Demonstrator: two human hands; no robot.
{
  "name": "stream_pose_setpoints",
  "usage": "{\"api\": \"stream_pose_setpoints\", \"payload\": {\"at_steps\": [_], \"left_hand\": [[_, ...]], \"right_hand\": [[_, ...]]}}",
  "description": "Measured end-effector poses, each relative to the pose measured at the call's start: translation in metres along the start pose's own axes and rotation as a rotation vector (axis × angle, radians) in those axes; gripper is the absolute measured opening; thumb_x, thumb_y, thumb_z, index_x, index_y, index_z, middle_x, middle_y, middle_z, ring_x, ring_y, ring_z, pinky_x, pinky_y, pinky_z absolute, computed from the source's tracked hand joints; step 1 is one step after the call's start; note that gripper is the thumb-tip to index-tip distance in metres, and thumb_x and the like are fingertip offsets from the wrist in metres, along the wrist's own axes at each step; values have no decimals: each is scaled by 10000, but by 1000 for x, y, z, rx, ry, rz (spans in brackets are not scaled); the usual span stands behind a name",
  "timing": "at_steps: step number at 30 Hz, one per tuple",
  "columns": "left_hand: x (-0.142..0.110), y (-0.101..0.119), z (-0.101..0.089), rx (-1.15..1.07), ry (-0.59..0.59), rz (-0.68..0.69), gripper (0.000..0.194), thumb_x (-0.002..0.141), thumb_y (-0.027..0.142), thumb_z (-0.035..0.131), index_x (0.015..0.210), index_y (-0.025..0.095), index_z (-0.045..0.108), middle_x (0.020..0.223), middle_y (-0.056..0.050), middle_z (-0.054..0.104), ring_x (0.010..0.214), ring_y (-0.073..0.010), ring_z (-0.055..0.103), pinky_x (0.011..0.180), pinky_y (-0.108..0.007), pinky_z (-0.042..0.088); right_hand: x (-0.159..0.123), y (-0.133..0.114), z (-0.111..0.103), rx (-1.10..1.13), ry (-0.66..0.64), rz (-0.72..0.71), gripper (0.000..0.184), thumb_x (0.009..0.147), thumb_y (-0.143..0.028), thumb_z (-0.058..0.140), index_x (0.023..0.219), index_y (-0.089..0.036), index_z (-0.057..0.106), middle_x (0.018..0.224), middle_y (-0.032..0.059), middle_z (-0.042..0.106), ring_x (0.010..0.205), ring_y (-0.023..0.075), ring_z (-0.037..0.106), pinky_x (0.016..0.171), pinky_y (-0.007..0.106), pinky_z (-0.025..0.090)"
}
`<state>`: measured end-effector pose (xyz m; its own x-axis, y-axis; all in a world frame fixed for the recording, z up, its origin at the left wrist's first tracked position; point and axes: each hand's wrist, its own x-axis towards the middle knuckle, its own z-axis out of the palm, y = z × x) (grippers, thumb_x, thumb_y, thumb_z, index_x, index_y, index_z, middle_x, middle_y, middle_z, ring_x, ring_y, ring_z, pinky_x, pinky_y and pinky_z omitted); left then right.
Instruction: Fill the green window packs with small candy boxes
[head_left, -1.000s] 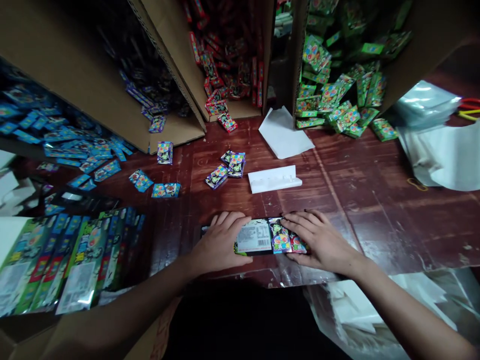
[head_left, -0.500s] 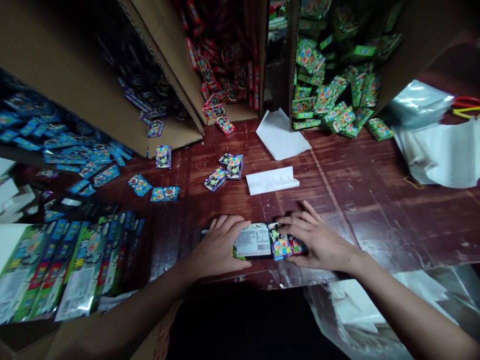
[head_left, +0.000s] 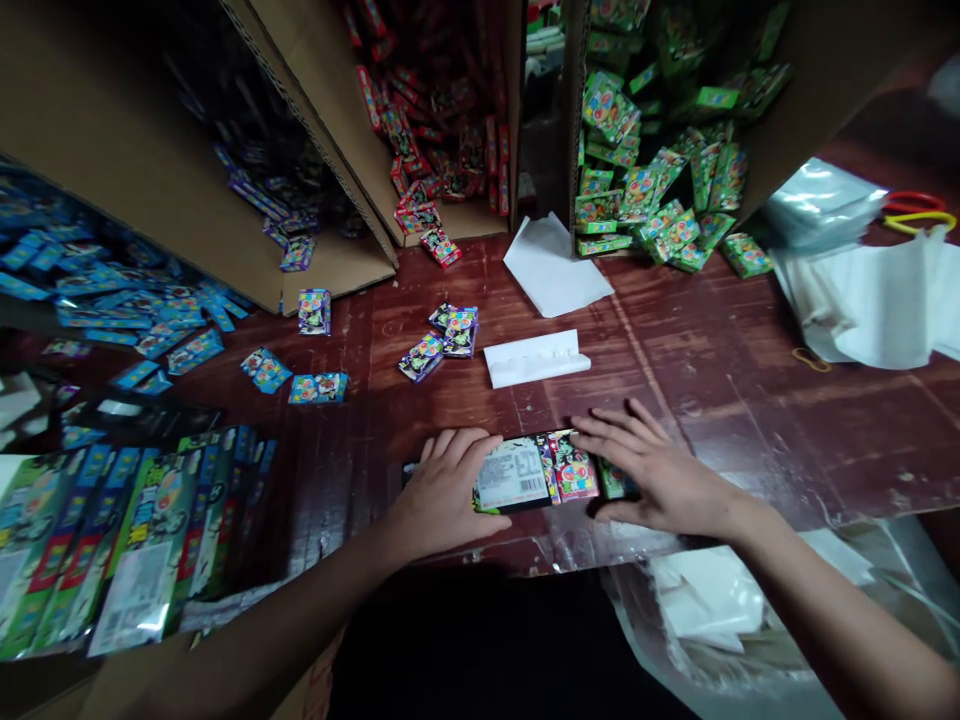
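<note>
A flat black packet with a white label point(head_left: 514, 473) lies on the dark red wooden table point(head_left: 720, 390) near its front edge. My left hand point(head_left: 448, 488) lies over the packet's left end, fingers curled on it. Small colourful boxes point(head_left: 574, 467) stick out of the packet's right end. My right hand point(head_left: 651, 475) rests against them with fingers spread, thumb under a green box at the end.
Cardboard cartons at the back hold blue boxes point(head_left: 150, 300), red boxes point(head_left: 427, 150) and green boxes point(head_left: 660, 170). A few loose purple boxes point(head_left: 442, 340) and white paper sheets point(head_left: 534, 358) lie mid-table. Filled packets point(head_left: 127, 540) are stacked at the left, clear bags point(head_left: 862, 290) at the right.
My right hand has shifted a little to the right and its fingers have spread. The small boxes at the packet's right end have moved and show more.
</note>
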<state>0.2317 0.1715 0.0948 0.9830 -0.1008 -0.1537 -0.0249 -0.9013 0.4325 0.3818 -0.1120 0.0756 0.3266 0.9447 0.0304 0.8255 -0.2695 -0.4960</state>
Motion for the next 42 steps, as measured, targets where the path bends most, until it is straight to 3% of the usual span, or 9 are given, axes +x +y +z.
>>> {"api": "stream_pose_setpoints", "payload": {"at_steps": [3, 10, 14, 16, 20, 26, 32, 40, 42], "left_hand": [[2, 1, 1, -3, -5, 13, 915, 592, 434, 867, 1386, 248, 453, 1378, -74, 518, 1224, -325, 465, 1030, -476, 385], [6, 1, -6, -53, -54, 51, 873, 608, 391, 857, 1372, 240, 463, 1368, -60, 520, 1229, -299, 462, 1062, -451, 382], [8, 9, -1, -42, -8, 8, 847, 598, 390, 855, 1345, 240, 485, 1331, -62, 534, 1198, -305, 471, 1046, -468, 391], [8, 13, 3, -24, 33, -26, 839, 604, 400, 849, 1344, 238, 488, 1328, -67, 539, 1198, -314, 468, 1041, -480, 389], [3, 11, 8, 0, 66, -75, 841, 626, 395, 840, 1366, 246, 470, 1352, -69, 533, 1218, -321, 459, 1041, -492, 380], [0, 13, 10, -20, 66, -26, 859, 618, 393, 845, 1373, 258, 459, 1354, -75, 531, 1210, -329, 467, 1025, -499, 381], [-4, 16, 7, -51, 114, -15, 864, 628, 343, 828, 1393, 286, 433, 1368, -64, 507, 1231, -327, 466, 1056, -499, 381], [-6, 20, 6, 26, 146, -12, 879, 647, 340, 827, 1427, 270, 428, 1355, -91, 529, 1241, -332, 497, 1091, -499, 353], [-3, 20, 4, 17, 154, -39, 911, 651, 350, 825, 1456, 285, 403, 1389, -98, 519, 1261, -345, 496, 1093, -523, 349]], "right_hand": [[1, 6, 10, 95, 20, -48, 665, 879, -516, 687, 1465, -293, 466, 1523, 97, 492, 1411, 302, 430, 1217, 654, 153], [12, 9, 16, 170, 27, -75, 637, 857, -473, 730, 1417, -276, 499, 1496, 102, 509, 1381, 269, 465, 1220, 621, 167], [19, 2, 21, 193, 75, -66, 651, 821, -536, 750, 1369, -254, 538, 1436, 118, 557, 1361, 279, 489, 1219, 623, 160], [18, -2, 22, 178, 82, -58, 746, 811, -588, 738, 1424, -243, 488, 1466, 139, 528, 1406, 299, 442, 1221, 631, 137], [-2, -1, 12, 92, 100, 76, 1074, 753, -659, 749, 1588, -235, 224, 1622, 179, 296, 1520, 374, 207, 1204, 688, 70], [-13, 4, 8, 120, 69, 100, 777, 849, -476, 723, 1511, -295, 359, 1490, 118, 508, 1421, 317, 410, 1209, 679, 3], [5, -3, 11, 163, 69, 43, 772, 842, -505, 736, 1496, -306, 379, 1480, 105, 529, 1388, 301, 462, 1205, 684, -8], [21, -14, -2, 2, 40, -30, 807, 832, -305, 749, 1538, -356, 362, 1512, 66, 508, 1331, 314, 502, 1202, 710, 59], [24, -11, -7, 58, 35, -49, 792, 863, -295, 721, 1552, -355, 334, 1550, 72, 461, 1380, 302, 472, 1213, 674, 139]]}}
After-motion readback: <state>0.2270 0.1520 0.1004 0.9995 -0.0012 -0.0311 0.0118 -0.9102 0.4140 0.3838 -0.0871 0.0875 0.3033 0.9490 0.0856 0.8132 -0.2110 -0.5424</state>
